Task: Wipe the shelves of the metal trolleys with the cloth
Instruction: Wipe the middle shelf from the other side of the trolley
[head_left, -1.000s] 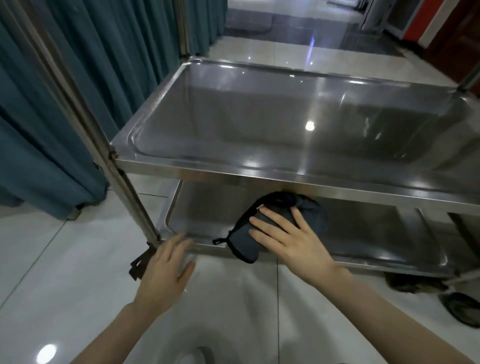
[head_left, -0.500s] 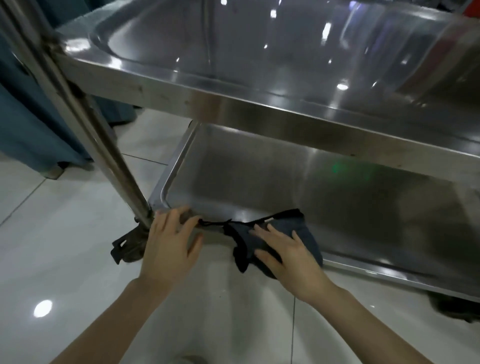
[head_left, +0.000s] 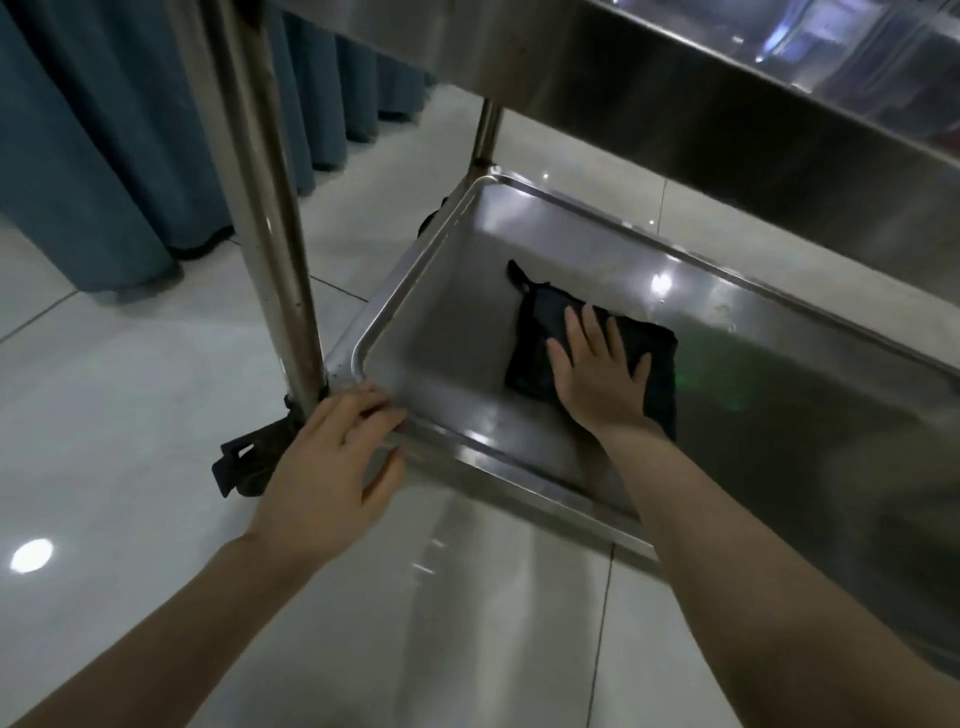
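Lower trolley shelf (head_left: 441, 291), cloth (head_left: 540, 338) flat under right hand (head_left: 597, 379)

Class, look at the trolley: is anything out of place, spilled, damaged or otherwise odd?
Nothing stands out. The dark cloth lies flat on the lower shelf under the right hand, and the left hand rests on that shelf's near corner.

The blue-grey curtain (head_left: 104, 156) hangs in vertical folds at upper left, with its hem reaching the floor. The floor (head_left: 130, 415) consists of glossy pale tiles with thin grout lines. A round light reflection (head_left: 32, 555) lies near the left edge.
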